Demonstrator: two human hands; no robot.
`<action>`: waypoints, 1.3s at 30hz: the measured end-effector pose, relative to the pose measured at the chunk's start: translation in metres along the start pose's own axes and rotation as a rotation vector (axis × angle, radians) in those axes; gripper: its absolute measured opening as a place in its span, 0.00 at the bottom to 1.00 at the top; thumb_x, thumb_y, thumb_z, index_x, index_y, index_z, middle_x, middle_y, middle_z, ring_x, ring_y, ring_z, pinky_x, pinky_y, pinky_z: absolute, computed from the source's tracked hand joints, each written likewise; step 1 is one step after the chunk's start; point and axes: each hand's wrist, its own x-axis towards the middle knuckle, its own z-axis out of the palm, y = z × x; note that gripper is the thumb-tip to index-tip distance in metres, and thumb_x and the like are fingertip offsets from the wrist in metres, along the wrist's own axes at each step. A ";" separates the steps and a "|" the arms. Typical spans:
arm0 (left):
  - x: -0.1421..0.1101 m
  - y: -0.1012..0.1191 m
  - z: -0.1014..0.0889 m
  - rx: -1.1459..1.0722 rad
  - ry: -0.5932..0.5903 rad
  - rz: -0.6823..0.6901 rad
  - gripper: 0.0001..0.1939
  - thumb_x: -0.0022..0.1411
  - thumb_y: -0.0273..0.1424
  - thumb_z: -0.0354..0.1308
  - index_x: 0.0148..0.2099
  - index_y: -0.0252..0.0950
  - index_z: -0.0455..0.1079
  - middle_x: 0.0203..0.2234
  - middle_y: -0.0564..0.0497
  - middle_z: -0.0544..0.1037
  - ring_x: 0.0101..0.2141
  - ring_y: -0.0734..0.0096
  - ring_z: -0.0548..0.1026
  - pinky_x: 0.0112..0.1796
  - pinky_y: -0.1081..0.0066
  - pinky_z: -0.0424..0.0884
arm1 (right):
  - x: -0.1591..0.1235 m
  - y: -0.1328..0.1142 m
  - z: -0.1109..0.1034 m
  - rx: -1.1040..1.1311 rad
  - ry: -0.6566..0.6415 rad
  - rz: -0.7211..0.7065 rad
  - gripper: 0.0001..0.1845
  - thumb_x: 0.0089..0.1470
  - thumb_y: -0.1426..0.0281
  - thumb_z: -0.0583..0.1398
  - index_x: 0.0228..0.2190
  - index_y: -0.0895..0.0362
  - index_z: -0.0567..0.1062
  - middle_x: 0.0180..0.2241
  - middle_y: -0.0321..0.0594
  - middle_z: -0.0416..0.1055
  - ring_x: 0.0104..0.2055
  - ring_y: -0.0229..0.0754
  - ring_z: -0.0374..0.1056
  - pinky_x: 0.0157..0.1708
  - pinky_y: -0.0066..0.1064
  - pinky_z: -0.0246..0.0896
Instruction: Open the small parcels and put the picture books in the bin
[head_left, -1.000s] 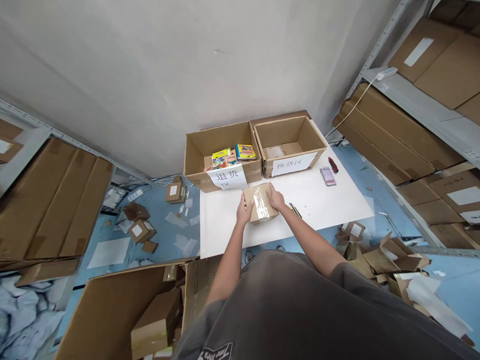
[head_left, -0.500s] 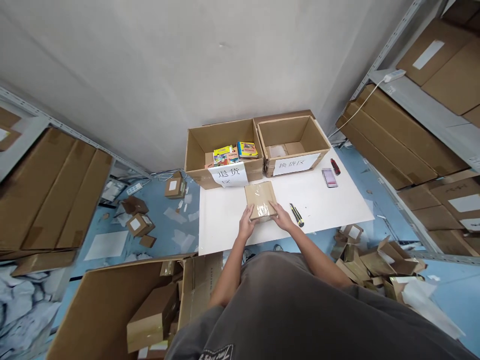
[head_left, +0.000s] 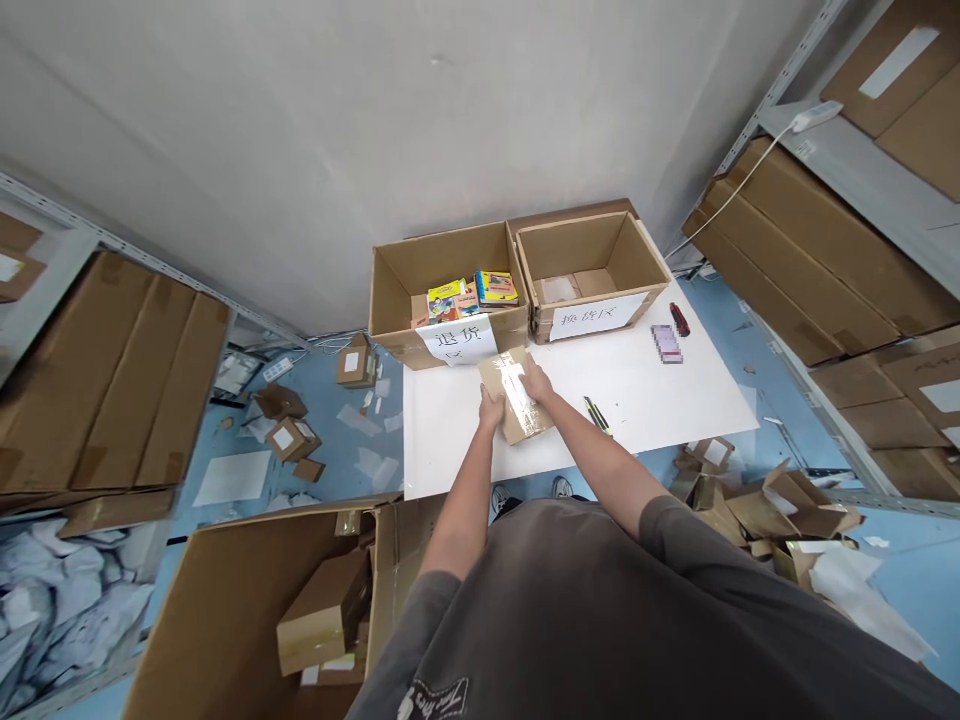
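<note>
The tape-sealed cardboard box (head_left: 519, 405) is held between the left grip (head_left: 491, 408) and the right grip (head_left: 535, 382), both pressed against it, above the white tabletop (head_left: 442, 440) near the left open carton (head_left: 511, 328).

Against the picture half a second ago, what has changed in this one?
The left hand and right hand moved forward along the taped cardboard box, from its near corners to its sides, the right farther forward. The box turned slightly counterclockwise. Neither hand has let go. The utility knife, left carton and right carton stay put.
</note>
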 end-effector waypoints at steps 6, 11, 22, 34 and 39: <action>0.006 -0.011 -0.016 0.180 -0.078 0.108 0.54 0.62 0.46 0.64 0.78 0.38 0.37 0.72 0.37 0.57 0.67 0.49 0.63 0.63 0.55 0.63 | -0.016 0.034 0.003 -0.029 -0.059 -0.059 0.42 0.65 0.60 0.58 0.73 0.54 0.49 0.71 0.53 0.52 0.67 0.58 0.59 0.66 0.46 0.54; 0.028 0.015 -0.047 0.725 -0.309 0.205 0.75 0.41 0.50 0.77 0.78 0.45 0.30 0.76 0.44 0.30 0.73 0.36 0.39 0.66 0.49 0.57 | -0.041 0.090 -0.021 -0.146 0.018 -0.046 0.41 0.64 0.60 0.58 0.72 0.52 0.52 0.73 0.48 0.47 0.73 0.55 0.45 0.69 0.46 0.47; 0.042 0.048 -0.038 1.118 -0.460 0.096 0.82 0.39 0.56 0.76 0.76 0.49 0.17 0.75 0.44 0.21 0.73 0.35 0.34 0.64 0.40 0.60 | -0.116 0.238 -0.041 -0.205 -0.095 0.355 0.38 0.63 0.62 0.59 0.70 0.53 0.56 0.62 0.50 0.64 0.61 0.53 0.63 0.60 0.39 0.58; 0.039 0.057 -0.030 1.181 -0.436 0.032 0.82 0.41 0.54 0.76 0.76 0.46 0.15 0.75 0.42 0.21 0.72 0.30 0.38 0.63 0.41 0.62 | -0.095 0.254 -0.006 -0.035 -0.109 0.486 0.31 0.55 0.78 0.62 0.59 0.57 0.64 0.56 0.53 0.67 0.50 0.49 0.72 0.47 0.32 0.65; 0.037 0.052 -0.028 1.180 -0.395 0.061 0.81 0.41 0.51 0.76 0.76 0.44 0.18 0.76 0.41 0.24 0.72 0.30 0.40 0.63 0.43 0.63 | -0.091 0.240 -0.016 0.197 -0.029 0.532 0.27 0.51 0.73 0.64 0.51 0.55 0.63 0.42 0.41 0.74 0.42 0.45 0.75 0.39 0.30 0.68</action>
